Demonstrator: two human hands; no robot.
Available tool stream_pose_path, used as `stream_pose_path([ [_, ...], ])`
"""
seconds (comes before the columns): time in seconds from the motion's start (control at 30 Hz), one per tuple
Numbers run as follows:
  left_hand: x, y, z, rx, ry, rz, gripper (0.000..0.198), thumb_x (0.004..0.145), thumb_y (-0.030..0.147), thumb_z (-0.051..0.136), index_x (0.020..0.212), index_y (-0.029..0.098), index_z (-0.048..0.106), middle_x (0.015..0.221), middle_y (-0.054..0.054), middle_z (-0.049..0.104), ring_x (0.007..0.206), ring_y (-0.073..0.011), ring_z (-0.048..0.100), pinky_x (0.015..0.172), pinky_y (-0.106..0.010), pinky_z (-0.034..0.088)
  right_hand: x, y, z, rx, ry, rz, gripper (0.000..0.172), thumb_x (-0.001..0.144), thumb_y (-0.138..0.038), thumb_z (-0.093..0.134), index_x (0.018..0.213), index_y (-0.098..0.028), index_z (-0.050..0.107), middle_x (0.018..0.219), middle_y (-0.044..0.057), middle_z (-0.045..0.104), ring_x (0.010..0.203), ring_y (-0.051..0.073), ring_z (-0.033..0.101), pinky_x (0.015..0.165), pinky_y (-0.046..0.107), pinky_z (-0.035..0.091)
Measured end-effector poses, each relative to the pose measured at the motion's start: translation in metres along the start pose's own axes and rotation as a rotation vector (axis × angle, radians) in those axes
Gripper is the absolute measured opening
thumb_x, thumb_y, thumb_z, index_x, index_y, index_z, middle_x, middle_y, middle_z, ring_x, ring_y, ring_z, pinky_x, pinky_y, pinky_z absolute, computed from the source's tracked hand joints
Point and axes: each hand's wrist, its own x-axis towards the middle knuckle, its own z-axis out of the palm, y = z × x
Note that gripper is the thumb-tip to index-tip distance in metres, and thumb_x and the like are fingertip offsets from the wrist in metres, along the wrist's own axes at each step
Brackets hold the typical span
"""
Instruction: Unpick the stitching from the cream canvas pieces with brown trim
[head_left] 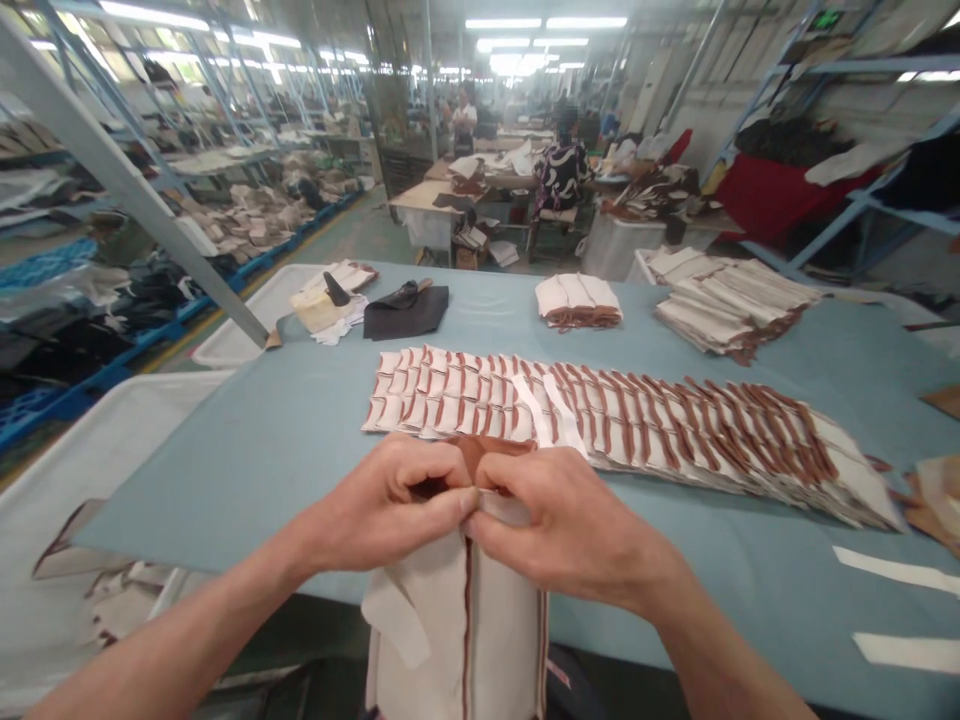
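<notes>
My left hand and my right hand meet at the near edge of the table, thumbs almost touching. Both are closed, pinching the upper end of a cream fabric panel with brown seams. The panel hangs down in front of me, and a flap of brown material shows behind my fingers. A loose white strip lies against the panel's left part. Just beyond my hands stretches a long overlapping row of cream and brown sewn pieces, with two white strips lying across it.
On the blue-green table stand a bundle of cream pieces, a larger stack and a black cloth. White strips lie at the right. A slanted metal post rises at the left beside white bins. A person sits farther back.
</notes>
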Motion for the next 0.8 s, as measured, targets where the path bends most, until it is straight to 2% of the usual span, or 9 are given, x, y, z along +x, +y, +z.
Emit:
stream_pose_path([
  [0.07, 0.000, -0.003, -0.003, -0.045, -0.033, -0.005, 0.034, 0.100, 0.026, 0.058, 0.069, 0.013, 0.057, 0.063, 0.005, 0.048, 0.057, -0.0073, 0.040, 0.052, -0.018, 0.032, 0.004, 0.001, -0.006, 0.052, -0.092, 0.060, 0.024, 0.086, -0.019, 0.067, 0.068, -0.019, 0.052, 0.066, -0.005, 0.057, 0.060, 0.010, 0.045, 0.060, 0.029, 0.022],
  [0.17, 0.001, -0.009, -0.013, -0.042, -0.145, -0.001, 0.027, 0.100, 0.029, 0.060, 0.080, 0.012, 0.067, 0.067, 0.004, 0.055, 0.060, -0.0078, 0.045, 0.055, -0.017, 0.035, 0.006, 0.001, -0.010, 0.079, -0.209, 0.134, 0.018, 0.089, -0.021, 0.069, 0.074, -0.019, 0.058, 0.066, -0.006, 0.055, 0.063, 0.011, 0.047, 0.061, 0.028, 0.021],
  [0.3, 0.004, -0.005, -0.026, 0.119, -0.236, -0.023, 0.018, 0.098, 0.022, 0.060, 0.089, 0.012, 0.071, 0.069, 0.004, 0.059, 0.062, -0.0078, 0.050, 0.058, -0.017, 0.037, 0.008, 0.001, -0.007, 0.059, -0.204, 0.157, 0.020, 0.089, -0.022, 0.069, 0.073, -0.019, 0.059, 0.064, -0.005, 0.054, 0.062, 0.011, 0.046, 0.061, 0.028, 0.021],
  [0.43, 0.011, 0.006, -0.026, 0.234, -0.272, -0.024, 0.013, 0.085, 0.007, 0.058, 0.076, 0.015, 0.062, 0.060, 0.008, 0.048, 0.054, -0.0066, 0.042, 0.051, -0.018, 0.031, 0.008, 0.003, 0.001, 0.029, -0.177, 0.117, 0.010, 0.089, -0.020, 0.066, 0.079, -0.019, 0.066, 0.070, -0.002, 0.064, 0.064, 0.013, 0.052, 0.062, 0.028, 0.025],
  [0.53, 0.013, 0.007, -0.019, 0.375, -0.228, 0.107, 0.017, 0.080, 0.002, 0.053, 0.072, 0.017, 0.055, 0.061, 0.007, 0.048, 0.055, -0.0079, 0.041, 0.052, -0.021, 0.030, 0.005, 0.006, 0.003, 0.044, -0.118, 0.093, 0.008, 0.088, -0.016, 0.063, 0.084, -0.020, 0.069, 0.077, 0.000, 0.070, 0.069, 0.015, 0.056, 0.064, 0.028, 0.029],
  [0.63, 0.009, -0.001, -0.011, 0.538, -0.182, 0.304, 0.019, 0.091, 0.006, 0.048, 0.079, 0.018, 0.055, 0.072, 0.001, 0.059, 0.062, -0.0107, 0.048, 0.058, -0.024, 0.035, 0.001, 0.007, 0.000, 0.130, -0.111, 0.133, 0.008, 0.083, -0.013, 0.062, 0.078, -0.019, 0.063, 0.078, -0.002, 0.068, 0.070, 0.014, 0.057, 0.065, 0.027, 0.032],
  [0.8, 0.001, -0.012, -0.003, 0.777, -0.081, 0.530, 0.030, 0.105, 0.009, 0.037, 0.081, 0.019, 0.054, 0.071, 0.001, 0.059, 0.058, -0.0122, 0.047, 0.054, -0.028, 0.034, -0.006, 0.012, -0.008, 0.400, -0.116, 0.162, 0.012, 0.077, -0.021, 0.062, 0.070, -0.020, 0.053, 0.069, -0.004, 0.055, 0.064, 0.011, 0.047, 0.058, 0.024, 0.033],
])
